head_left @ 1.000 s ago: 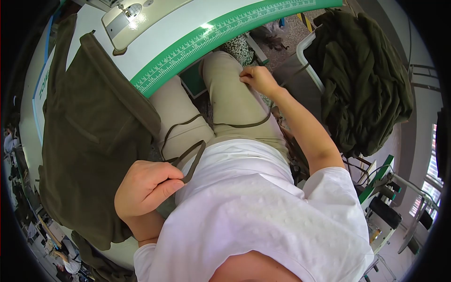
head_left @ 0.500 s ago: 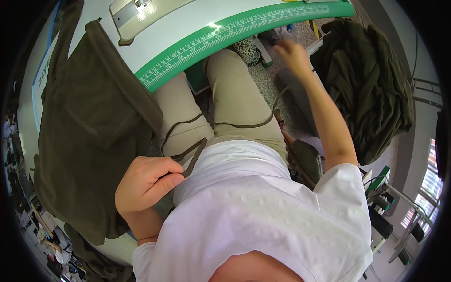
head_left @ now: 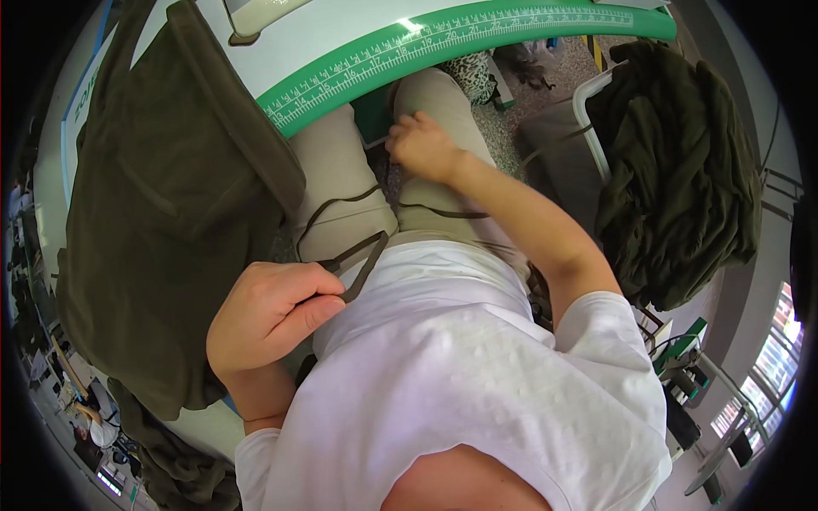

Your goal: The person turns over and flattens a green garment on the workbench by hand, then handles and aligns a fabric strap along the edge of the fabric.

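My left hand (head_left: 277, 319) pinches a narrow olive fabric strip (head_left: 368, 271) between thumb and forefinger, in front of my waist. From there the strip loops over my lap, passes beneath my right forearm and reappears at the right beside a bin. Above my thigh, near the table edge, is my right hand (head_left: 426, 149), its fingers curled; whatever may be in them is hidden. A large olive garment piece (head_left: 162, 196) drapes over the table to the left of my left hand.
A green ruler strip (head_left: 409, 51) marks the front edge of the white table, with part of a sewing machine (head_left: 268, 13) behind it. At right, a white-rimmed bin (head_left: 582, 111) holds heaped olive fabric (head_left: 682, 170). More olive fabric (head_left: 175, 451) lies lower left.
My right hand has swung in from the far right, beside the bin, to above my thigh. My left hand keeps its pinch on the strip. The view has shifted slightly.
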`<state>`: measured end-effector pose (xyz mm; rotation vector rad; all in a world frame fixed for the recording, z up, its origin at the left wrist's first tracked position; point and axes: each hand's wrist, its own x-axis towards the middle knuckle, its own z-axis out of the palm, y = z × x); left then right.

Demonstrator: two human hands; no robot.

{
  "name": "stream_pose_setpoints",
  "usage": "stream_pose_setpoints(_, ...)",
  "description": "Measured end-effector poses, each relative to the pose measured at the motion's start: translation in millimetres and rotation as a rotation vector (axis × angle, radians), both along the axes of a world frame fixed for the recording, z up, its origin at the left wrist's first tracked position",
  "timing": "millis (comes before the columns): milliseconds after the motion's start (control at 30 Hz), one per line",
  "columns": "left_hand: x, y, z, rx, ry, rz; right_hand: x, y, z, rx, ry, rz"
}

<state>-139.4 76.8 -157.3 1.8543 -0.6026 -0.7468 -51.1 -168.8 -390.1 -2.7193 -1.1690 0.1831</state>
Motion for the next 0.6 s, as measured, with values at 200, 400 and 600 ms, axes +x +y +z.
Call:
stream_pose_setpoints(200,1.3,27.1,6.5,-0.022,-0.012,0.198,35.6,-114.7,62.4,0.012,-0.237,-0.448)
stream_pose_setpoints(400,2.7,35.4,3.1,0.012,-0.005,0.308,2.5,-113.2,89.0,0.264,0.01,-0.447)
stream_pose_setpoints(600,-0.6,29.7,-0.4,0.01,-0.066,0.288,-61.2,-1.3,26.3,0.21,0.304,0.341)
